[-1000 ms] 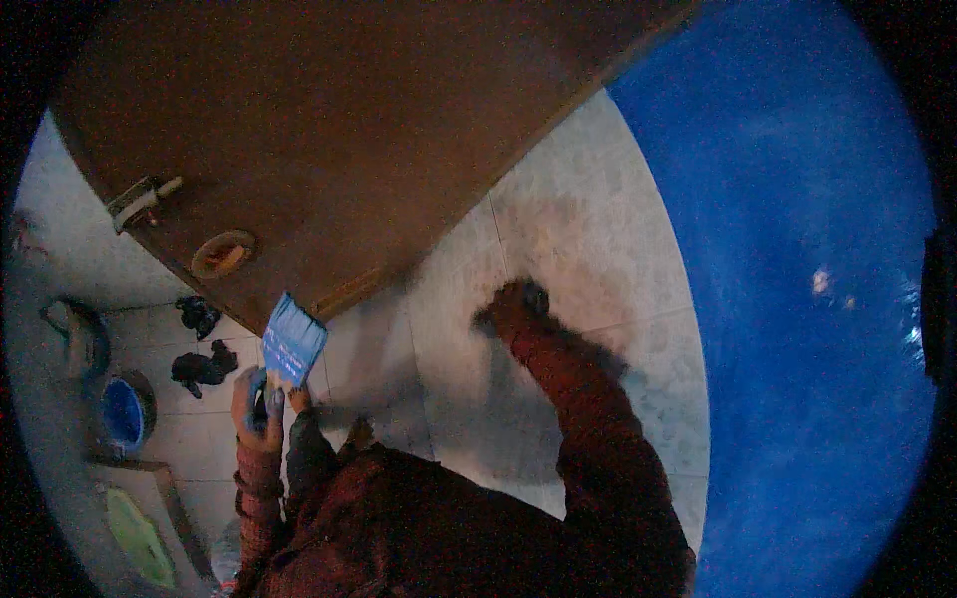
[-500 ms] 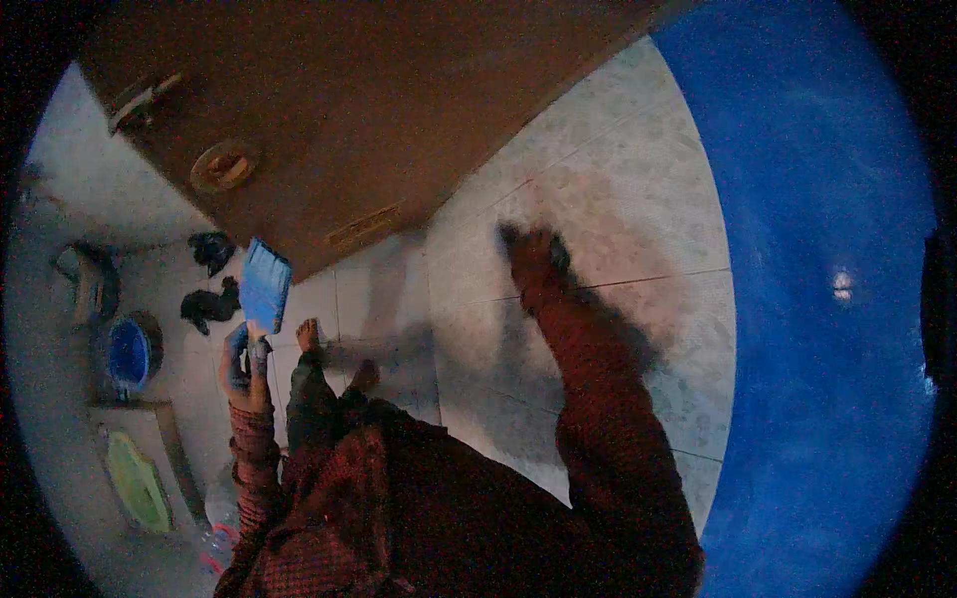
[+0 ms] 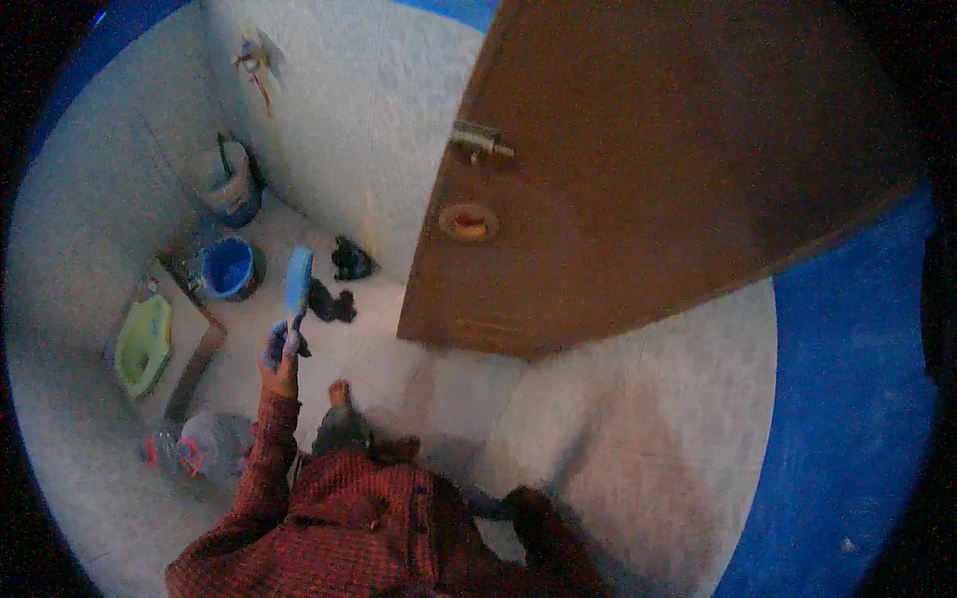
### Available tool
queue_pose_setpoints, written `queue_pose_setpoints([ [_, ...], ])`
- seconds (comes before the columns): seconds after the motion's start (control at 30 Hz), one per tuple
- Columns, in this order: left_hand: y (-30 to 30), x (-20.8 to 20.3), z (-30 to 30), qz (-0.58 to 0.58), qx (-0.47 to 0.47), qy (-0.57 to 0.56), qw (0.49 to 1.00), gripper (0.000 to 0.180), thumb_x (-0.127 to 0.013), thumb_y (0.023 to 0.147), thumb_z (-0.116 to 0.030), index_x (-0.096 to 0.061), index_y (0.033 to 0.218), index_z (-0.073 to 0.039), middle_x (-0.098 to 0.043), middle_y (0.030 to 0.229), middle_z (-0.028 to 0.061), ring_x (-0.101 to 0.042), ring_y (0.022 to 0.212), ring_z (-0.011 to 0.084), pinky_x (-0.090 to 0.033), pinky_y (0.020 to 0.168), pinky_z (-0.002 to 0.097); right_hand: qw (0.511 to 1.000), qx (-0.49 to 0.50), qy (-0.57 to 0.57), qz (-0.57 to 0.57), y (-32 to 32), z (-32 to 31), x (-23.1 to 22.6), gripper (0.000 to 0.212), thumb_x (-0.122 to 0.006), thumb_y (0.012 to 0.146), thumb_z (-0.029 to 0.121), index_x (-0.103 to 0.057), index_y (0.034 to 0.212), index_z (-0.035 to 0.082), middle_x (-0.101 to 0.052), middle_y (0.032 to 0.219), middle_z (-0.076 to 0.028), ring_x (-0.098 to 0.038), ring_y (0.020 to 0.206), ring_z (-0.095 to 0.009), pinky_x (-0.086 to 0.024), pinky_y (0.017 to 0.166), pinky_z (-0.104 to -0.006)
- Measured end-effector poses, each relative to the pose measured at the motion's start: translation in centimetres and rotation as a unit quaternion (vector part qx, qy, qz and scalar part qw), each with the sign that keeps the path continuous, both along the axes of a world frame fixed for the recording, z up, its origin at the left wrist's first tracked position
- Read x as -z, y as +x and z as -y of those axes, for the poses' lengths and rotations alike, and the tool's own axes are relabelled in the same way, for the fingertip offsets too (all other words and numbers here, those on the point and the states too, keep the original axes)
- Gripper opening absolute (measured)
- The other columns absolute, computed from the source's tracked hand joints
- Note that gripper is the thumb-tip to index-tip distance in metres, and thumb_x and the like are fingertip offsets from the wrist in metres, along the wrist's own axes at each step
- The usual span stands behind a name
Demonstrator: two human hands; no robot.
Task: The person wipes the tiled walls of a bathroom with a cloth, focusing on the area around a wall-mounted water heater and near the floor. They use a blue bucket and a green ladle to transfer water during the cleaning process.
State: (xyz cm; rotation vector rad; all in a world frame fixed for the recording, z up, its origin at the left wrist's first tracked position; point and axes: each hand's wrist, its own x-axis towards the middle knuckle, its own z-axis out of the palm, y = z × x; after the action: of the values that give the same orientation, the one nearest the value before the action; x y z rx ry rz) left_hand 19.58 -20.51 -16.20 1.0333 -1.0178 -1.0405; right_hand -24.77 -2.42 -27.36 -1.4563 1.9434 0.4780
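Note:
In my left hand (image 3: 279, 351) is the handle of a brush with a flat blue head (image 3: 298, 279), held upright and seen nearly edge-on. The fingers are closed round it. Beyond the brush head lie two dark, crumpled things (image 3: 332, 302) on the tiled floor; their kind is unclear. My right hand (image 3: 490, 505) is low, in front of my body near the pale tiled wall. It is dark and blurred, so its fingers do not show clearly. My bare foot (image 3: 339, 393) rests on the floor beyond my left forearm.
A brown door (image 3: 678, 149) with a metal bolt (image 3: 481, 142) stands ahead to the right. At the left are a green squat toilet (image 3: 146, 346) on a raised step, a blue bucket (image 3: 227, 267), another bucket (image 3: 237, 194) and a large clear plastic bottle (image 3: 216, 442). A tap (image 3: 252, 62) is on the wall.
The view has swung left, bringing the toilet corner and buckets further in. My right arm has drawn back from the tiled wall toward my body. The brush has turned edge-on in my left hand.

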Motion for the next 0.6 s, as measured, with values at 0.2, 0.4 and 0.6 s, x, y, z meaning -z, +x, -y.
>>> queue_pose_setpoints([
  [0.2,1.1,-2.9,0.3,0.015,-0.025,-0.001,1.0,0.031,-0.049,0.083,-0.024,-0.048,0.099,0.003,-0.049,0.069,0.004,-0.047,0.061,0.0113,-0.041,0.056,0.0256,0.926,0.18,-0.064,0.326,4.7,3.1,-6.7,0.031,-0.047,0.081,0.016,-0.049,0.11,0.007,-0.051,0.106,-0.01,-0.046,0.097,-0.025,-0.038,0.079,-0.0389],
  [0.4,5.0,-2.3,2.2,0.012,-0.045,-0.012,0.999,0.032,-0.05,0.082,-0.028,-0.049,0.097,0.001,-0.049,0.068,0.0027,-0.047,0.059,0.009,-0.042,0.054,0.0234,0.785,0.253,-0.059,0.562,12.9,7.1,-11.1,0.031,-0.048,0.081,0.016,-0.048,0.11,0.006,-0.053,0.103,-0.009,-0.049,0.093,-0.022,-0.041,0.077,-0.0349],
  [0.6,12.4,-1.9,6.7,0.01,-0.094,-0.027,0.995,0.026,-0.049,0.084,-0.024,-0.05,0.098,-0.002,-0.048,0.069,0.0002,-0.045,0.06,0.0074,-0.04,0.054,0.0226,0.694,0.268,-0.114,0.659,23.1,15.5,-13.1,0.031,-0.049,0.082,0.016,-0.048,0.11,0.004,-0.055,0.099,-0.009,-0.052,0.088,-0.02,-0.043,0.074,-0.0309],
])
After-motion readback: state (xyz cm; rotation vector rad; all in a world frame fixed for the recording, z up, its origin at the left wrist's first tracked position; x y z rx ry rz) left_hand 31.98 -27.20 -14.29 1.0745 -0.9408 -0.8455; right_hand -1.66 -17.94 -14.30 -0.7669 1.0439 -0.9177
